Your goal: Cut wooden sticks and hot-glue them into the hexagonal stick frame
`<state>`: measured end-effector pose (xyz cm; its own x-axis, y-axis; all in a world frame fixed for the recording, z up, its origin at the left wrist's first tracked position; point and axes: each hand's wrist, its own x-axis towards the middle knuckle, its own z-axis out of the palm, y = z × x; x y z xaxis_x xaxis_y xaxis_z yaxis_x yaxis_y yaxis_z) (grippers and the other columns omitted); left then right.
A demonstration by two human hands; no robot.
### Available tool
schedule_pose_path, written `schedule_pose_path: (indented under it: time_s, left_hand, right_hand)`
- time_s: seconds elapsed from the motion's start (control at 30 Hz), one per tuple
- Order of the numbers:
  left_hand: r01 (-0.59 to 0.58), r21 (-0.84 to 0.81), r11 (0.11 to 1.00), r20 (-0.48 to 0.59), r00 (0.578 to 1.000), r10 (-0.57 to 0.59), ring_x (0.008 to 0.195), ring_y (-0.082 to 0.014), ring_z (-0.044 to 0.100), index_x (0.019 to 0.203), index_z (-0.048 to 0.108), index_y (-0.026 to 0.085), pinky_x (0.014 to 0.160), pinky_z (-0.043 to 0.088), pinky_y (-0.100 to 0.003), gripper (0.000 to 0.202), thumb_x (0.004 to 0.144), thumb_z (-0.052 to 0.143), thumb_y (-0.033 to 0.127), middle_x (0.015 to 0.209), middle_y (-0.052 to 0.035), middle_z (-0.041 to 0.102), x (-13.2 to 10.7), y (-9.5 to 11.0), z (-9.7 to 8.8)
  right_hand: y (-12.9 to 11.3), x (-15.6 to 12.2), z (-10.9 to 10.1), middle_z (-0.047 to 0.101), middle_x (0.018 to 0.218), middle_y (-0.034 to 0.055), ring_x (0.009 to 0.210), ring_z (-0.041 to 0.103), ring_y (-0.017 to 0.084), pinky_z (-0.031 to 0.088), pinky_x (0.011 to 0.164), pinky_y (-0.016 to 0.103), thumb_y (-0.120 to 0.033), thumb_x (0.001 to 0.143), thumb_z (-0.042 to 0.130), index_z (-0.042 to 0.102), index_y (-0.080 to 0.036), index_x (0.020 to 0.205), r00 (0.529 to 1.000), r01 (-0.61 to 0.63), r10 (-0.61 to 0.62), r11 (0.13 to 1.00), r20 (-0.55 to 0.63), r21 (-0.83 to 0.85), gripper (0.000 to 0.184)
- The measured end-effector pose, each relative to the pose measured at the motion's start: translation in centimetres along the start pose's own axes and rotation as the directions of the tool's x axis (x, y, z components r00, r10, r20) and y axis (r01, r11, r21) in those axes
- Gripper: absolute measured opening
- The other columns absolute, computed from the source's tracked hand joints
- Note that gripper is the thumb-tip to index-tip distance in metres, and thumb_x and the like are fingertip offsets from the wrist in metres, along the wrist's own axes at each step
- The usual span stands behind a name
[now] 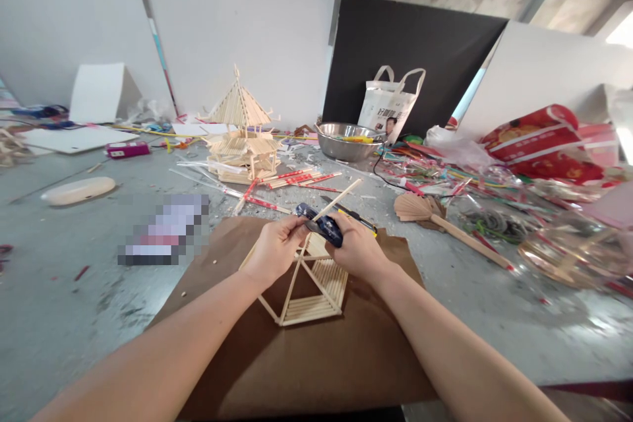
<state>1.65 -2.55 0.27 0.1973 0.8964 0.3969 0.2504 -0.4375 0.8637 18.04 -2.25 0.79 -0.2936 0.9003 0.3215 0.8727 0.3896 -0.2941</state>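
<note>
My right hand (360,247) is closed around a dark blue-handled tool (329,229); it looks like clippers, but its jaws are partly covered. A thin pale wooden stick (343,196) slants up and right across the tool. Its lower end meets the fingertips of my left hand (277,247), which are pinched together on it. Below both hands lies a hexagonal frame of wooden sticks (312,306), with some wedge sections filled by parallel sticks. The frame rests on a brown sheet (237,362), its far left part hidden by my left hand.
Behind stands a stick-built pagoda model (242,145). Red-wrapped sticks (297,178) lie before it. A yellow-and-black cutter (363,221) is behind my right hand. A metal bowl (346,145), tote bag (388,105), phone-shaped blurred item (165,231) and fan-shaped wooden piece (420,208) surround the sheet.
</note>
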Motion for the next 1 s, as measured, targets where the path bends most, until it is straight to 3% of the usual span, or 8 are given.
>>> schedule_pose_path:
  time_s: [0.23, 0.57, 0.87, 1.0]
  left_hand:
    - [0.075, -0.169, 0.983, 0.091, 0.994, -0.06, 0.046, -0.0056, 0.03, 0.057, 0.047, 0.014, 0.046, 0.023, -0.02, 0.028, 0.077, 0.046, 0.034, 0.048, 0.0053, 0.036, 0.23, -0.44, 0.02]
    - [0.301, -0.513, 0.804, 0.239, 0.949, -0.203, 0.038, -0.0022, 0.025, 0.069, 0.054, 0.012, 0.039, 0.014, -0.019, 0.024, 0.068, 0.059, 0.035, 0.043, 0.006, 0.039, 0.35, 0.0, 0.01]
    - [0.413, -0.589, 0.694, 0.341, 0.906, -0.25, 0.033, -0.0006, 0.022, 0.06, 0.048, 0.013, 0.035, 0.011, -0.017, 0.03, 0.064, 0.063, 0.038, 0.04, 0.0064, 0.04, 0.45, -0.21, -0.11]
    - [0.392, -0.588, 0.707, 0.312, 0.917, -0.249, 0.032, -0.0005, 0.021, 0.057, 0.044, 0.014, 0.035, 0.01, -0.017, 0.031, 0.067, 0.06, 0.039, 0.039, 0.007, 0.038, 0.46, -0.27, -0.09]
  right_hand:
    - [0.17, 0.04, 0.0, 0.057, 0.096, 0.009, 0.087, 0.051, 0.018, 0.037, 0.078, 0.03, -0.017, 0.063, 0.046, 0.047, -0.015, 0.106, 1.0, 0.017, -0.017, 0.997, -0.004, 0.074, 0.043]
    - [0.58, 0.07, -0.03, 0.053, 0.104, 0.0077, 0.094, 0.047, 0.018, 0.035, 0.084, 0.031, -0.012, 0.061, 0.045, 0.043, -0.016, 0.11, 0.995, 0.101, -0.103, 0.985, 0.007, 0.139, 0.049]
    - [0.43, 0.01, -0.14, 0.05, 0.107, 0.008, 0.097, 0.045, 0.019, 0.033, 0.086, 0.031, -0.013, 0.061, 0.045, 0.042, -0.017, 0.11, 0.99, 0.144, -0.143, 0.986, -0.017, 0.084, 0.049]
    - [0.25, -0.03, -0.32, 0.049, 0.108, 0.0079, 0.101, 0.042, 0.02, 0.031, 0.088, 0.032, -0.013, 0.06, 0.046, 0.042, -0.018, 0.11, 0.991, 0.134, -0.133, 0.99, -0.027, 0.044, 0.051]
